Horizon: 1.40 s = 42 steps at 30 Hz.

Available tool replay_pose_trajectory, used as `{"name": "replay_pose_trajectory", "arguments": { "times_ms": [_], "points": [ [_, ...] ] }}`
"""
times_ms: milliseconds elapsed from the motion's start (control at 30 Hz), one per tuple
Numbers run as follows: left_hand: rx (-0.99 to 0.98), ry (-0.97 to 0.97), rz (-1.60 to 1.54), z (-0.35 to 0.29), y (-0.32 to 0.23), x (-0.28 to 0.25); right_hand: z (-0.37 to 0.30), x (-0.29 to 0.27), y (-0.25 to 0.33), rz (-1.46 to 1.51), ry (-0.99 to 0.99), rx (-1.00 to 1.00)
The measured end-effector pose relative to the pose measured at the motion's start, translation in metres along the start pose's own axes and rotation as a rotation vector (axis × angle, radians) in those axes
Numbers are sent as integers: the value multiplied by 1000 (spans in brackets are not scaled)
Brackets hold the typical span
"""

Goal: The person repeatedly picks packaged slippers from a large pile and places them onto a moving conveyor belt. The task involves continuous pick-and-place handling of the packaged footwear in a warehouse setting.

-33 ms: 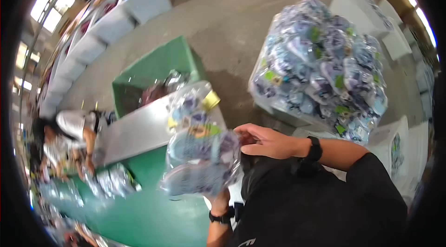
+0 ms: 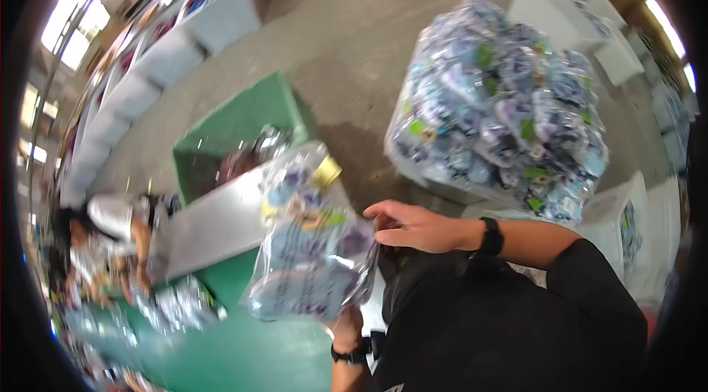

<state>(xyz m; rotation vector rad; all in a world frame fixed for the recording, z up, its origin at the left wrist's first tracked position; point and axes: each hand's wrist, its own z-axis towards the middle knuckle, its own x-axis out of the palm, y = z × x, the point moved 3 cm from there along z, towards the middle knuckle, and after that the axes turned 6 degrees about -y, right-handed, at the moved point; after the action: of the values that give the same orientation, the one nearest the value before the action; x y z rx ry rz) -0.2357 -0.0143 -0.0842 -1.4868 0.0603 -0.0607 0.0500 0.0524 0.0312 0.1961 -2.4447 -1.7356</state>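
Pale blue and purple show through the clear bag [image 2: 306, 266].

Green bin [image 2: 240, 112], row of white bins [image 2: 221, 23], person in white [image 2: 110, 219], bright windows [image 2: 72, 19]

The shoe bag [image 2: 313, 270] has shifted slightly left, its dark print [image 2: 283, 266] plainer.

held bag [image 2: 310, 270] — clear glossy plastic | green tabletop [image 2: 251, 351] — smooth, shiny
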Motion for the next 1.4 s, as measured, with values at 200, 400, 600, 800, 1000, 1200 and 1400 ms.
{"name": "replay_pose_trajectory", "arguments": {
  "times_ms": [200,400,600,800,1000,1200,1400],
  "points": [
    [-203,61,-9,31,-10,27,-5,-22,10,-122,89,-180],
    [-481,143,-290,79,-78,101,-33,-75,28,-97,-67,-284],
    [-535,343,-453,93,-114,176,-89,-138,61,-234,-366,-293],
    [-521,621,-318,97,-114,197,-194,-285,124,-278,-660,-436],
    [-559,290,-168,93,-81,200,-292,-489,139,-292,-1218,-306],
    [-643,126,-51,80,-39,211,-324,-676,76,-469,-1618,-160],
    [-668,120,86,55,-18,226,-304,-759,9,-633,-1730,63]
  ]
}}
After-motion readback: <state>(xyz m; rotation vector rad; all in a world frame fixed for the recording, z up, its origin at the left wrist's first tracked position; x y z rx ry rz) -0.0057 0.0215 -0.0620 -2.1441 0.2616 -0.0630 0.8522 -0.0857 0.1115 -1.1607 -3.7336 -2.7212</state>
